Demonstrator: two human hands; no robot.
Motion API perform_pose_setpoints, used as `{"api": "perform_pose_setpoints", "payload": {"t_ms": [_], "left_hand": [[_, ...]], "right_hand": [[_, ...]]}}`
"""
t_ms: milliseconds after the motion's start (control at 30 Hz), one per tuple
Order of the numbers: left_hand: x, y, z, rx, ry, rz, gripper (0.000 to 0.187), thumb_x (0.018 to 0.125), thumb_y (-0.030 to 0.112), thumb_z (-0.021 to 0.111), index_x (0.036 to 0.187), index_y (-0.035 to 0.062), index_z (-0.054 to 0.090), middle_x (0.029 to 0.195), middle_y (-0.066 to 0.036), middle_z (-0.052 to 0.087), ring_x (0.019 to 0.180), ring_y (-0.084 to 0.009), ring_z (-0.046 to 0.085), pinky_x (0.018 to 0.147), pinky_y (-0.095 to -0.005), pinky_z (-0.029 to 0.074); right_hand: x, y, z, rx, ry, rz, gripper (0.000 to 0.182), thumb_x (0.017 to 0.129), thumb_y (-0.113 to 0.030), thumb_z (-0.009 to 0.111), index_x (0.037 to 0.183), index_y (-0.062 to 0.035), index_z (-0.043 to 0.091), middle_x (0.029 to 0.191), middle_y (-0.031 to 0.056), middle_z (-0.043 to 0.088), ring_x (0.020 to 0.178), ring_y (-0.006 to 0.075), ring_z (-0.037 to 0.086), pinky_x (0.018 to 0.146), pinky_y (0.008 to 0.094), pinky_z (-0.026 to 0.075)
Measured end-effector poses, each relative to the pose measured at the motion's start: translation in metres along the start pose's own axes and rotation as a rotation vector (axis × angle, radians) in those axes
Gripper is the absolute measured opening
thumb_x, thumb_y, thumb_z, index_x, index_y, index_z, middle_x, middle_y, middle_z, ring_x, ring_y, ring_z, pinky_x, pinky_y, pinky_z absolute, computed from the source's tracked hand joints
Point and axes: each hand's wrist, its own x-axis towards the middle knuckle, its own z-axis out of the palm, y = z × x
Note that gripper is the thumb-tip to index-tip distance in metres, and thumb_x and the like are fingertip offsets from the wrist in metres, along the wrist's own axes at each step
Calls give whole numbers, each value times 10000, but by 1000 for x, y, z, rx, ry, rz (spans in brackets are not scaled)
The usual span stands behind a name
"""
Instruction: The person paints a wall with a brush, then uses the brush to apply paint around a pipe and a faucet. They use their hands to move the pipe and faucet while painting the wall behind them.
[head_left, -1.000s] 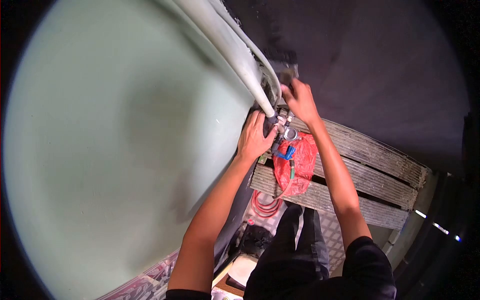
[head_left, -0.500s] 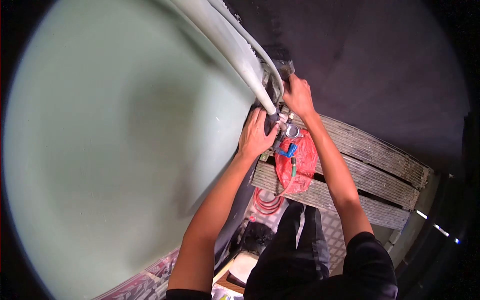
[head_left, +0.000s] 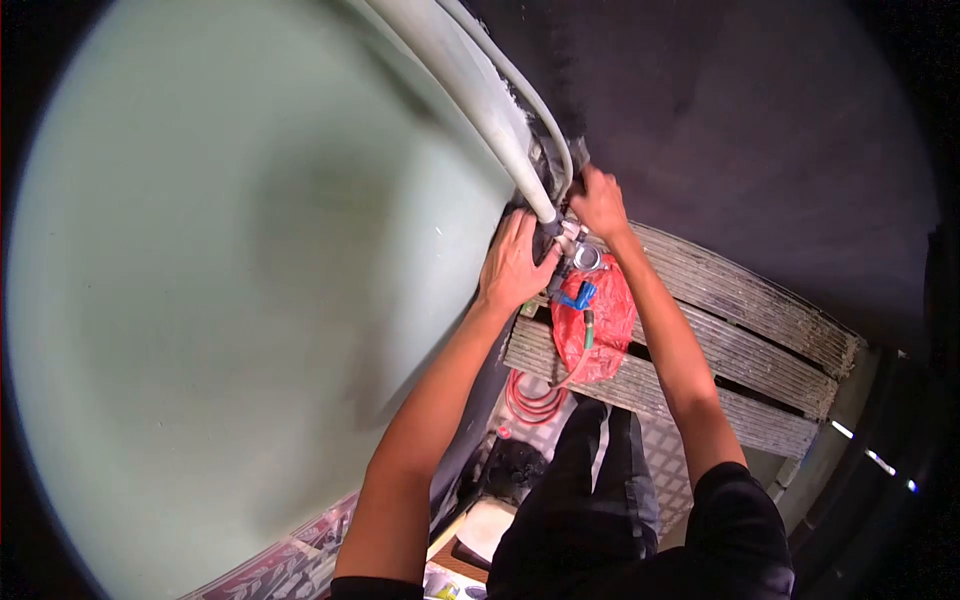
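Head view: our left hand (head_left: 512,266) rests by the white pipe (head_left: 497,135), which looks already joined to the fittings (head_left: 568,236); beyond, at far right, is our right hand (head_left: 600,204). Neither hand's grip, nor what remains, can we tell.

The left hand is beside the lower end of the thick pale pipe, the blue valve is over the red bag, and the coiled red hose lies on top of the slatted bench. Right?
Not quite: the coiled red hose lies on the floor, below the slatted bench, as the head view shows. The left hand, thick pale pipe, blue valve and red bag are as you say.
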Motion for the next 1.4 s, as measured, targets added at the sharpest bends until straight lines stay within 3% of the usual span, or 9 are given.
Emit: {"api": "perform_pose_setpoints", "payload": {"t_ms": [167, 333, 667, 767, 933, 1000, 1100, 1133, 1400], "left_hand": [[0, 1, -6, -23, -67, -58, 496, 847, 233, 713, 1226, -30, 531, 1176, -244, 557, 1124, -424, 557, 990, -479, 469], [3, 6, -8, -43, -136, -111, 492, 847, 239, 709, 1211, -39, 530, 1204, -253, 550, 1169, -420, 543, 1033, -477, 454], [1, 5, -7, -38, -89, -78, 525, 846, 226, 714, 1264, -32, 526, 1217, -264, 555, 1157, -456, 544, 1013, -486, 461], [2, 5, -7, -12, -76, -44, 481, 842, 238, 710, 1198, -29, 529, 1185, -239, 545, 1137, -418, 550, 1017, -479, 456], [3, 6, -8, -8, -68, -42, 478, 838, 227, 707, 1203, -27, 531, 1181, -236, 547, 1150, -412, 545, 1025, -477, 453], [1, 6, -8, -15, -73, -51, 477, 839, 223, 705, 1206, -27, 531, 1188, -237, 548, 1162, -410, 542, 1030, -477, 451], [3, 5, -8, -31, -89, -63, 484, 839, 220, 703, 1218, -27, 529, 1200, -239, 548, 1175, -410, 538, 1037, -478, 447], [3, 4, -7, -23, -84, -57, 491, 839, 218, 703, 1225, -28, 526, 1204, -240, 547, 1177, -411, 537, 1039, -478, 447], [0, 5, -8, -28, -74, -39, 529, 837, 198, 704, 1272, -29, 507, 1224, -242, 542, 1186, -415, 532, 1056, -471, 438]], "right_hand": [[-32, -13, -42, -25, -177, 164, 303, 953, -245, 616, 1039, 46, 613, 965, 318, 664, 1029, 470, 626, 859, 542, 461], [-54, -23, -69, 211, 71, -16, 363, 1037, -277, 518, 1171, 36, 643, 1053, 267, 666, 981, 464, 644, 839, 474, 492], [-43, -33, -36, 516, 142, 71, 251, 964, -158, 661, 1107, 1, 529, 850, 123, 584, 765, 191, 521, 735, 358, 466], [-27, -48, -36, 575, 41, 121, 241, 950, -131, 675, 1089, -1, 526, 847, 109, 586, 771, 190, 520, 732, 355, 462], [-5, -20, 19, 694, 221, 7, 358, 934, -65, 649, 1279, -3, 577, 928, 149, 648, 873, 204, 607, 813, 363, 485], [-6, -27, 5, 739, 103, 60, 365, 932, -56, 636, 1294, -11, 610, 1003, 176, 670, 925, 237, 643, 845, 370, 486], [-1, -27, -1, 525, -23, 32, 266, 925, -47, 625, 1182, 3, 677, 1066, 193, 672, 972, 304, 663, 854, 378, 484], [2, -30, -2, 501, -2, 30, 191, 921, -72, 627, 1069, 18, 710, 1039, 205, 683, 937, 375, 672, 832, 392, 493], [17, -37, 4, 164, -38, 267, 379, 854, -297, 710, 945, 71, 696, 922, 322, 687, 970, 474, 668, 883, 483, 503]]}}
